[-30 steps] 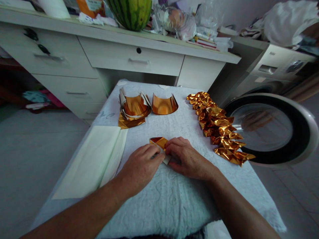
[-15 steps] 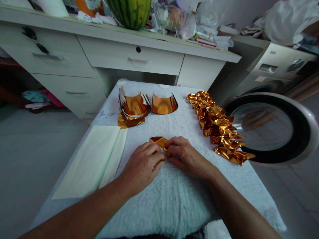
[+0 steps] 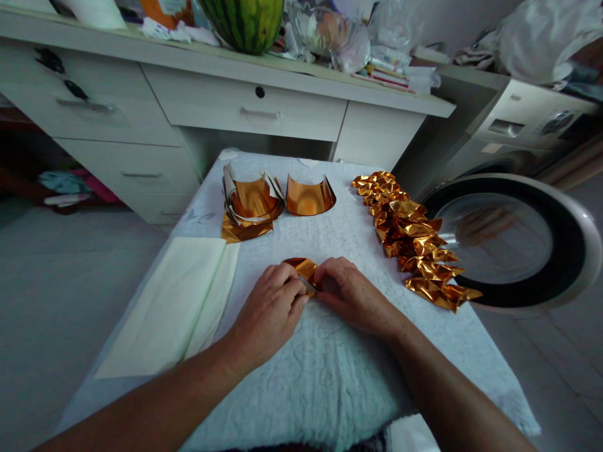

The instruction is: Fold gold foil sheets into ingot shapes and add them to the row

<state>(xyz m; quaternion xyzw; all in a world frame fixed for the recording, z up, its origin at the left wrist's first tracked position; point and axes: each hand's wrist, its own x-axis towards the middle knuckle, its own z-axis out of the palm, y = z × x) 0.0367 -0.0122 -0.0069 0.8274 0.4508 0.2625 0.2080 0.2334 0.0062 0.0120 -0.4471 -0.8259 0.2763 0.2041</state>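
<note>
A small gold foil sheet [image 3: 301, 267] lies partly folded on the white textured cloth [image 3: 320, 370] in the middle of the table. My left hand [image 3: 271, 311] pinches its near left edge. My right hand [image 3: 351, 294] grips its right side, fingertips meeting the left ones. Most of the sheet is hidden under my fingers. A row of folded gold foil pieces [image 3: 414, 242] runs along the right side of the cloth. At the far end sit a curled stack of gold foil sheets [image 3: 252, 204] and a single curled sheet [image 3: 309, 198].
A pale paper stack [image 3: 174, 301] lies on the left of the table. Behind stands a white desk with drawers [image 3: 245, 113], with a watermelon [image 3: 245, 22] and clutter on top. An open washing machine door [image 3: 513, 242] juts out at the right.
My fingers have drawn closer together over the gold foil sheet, covering its white underside that showed before. The sheet looks more folded up. Nothing else moved.
</note>
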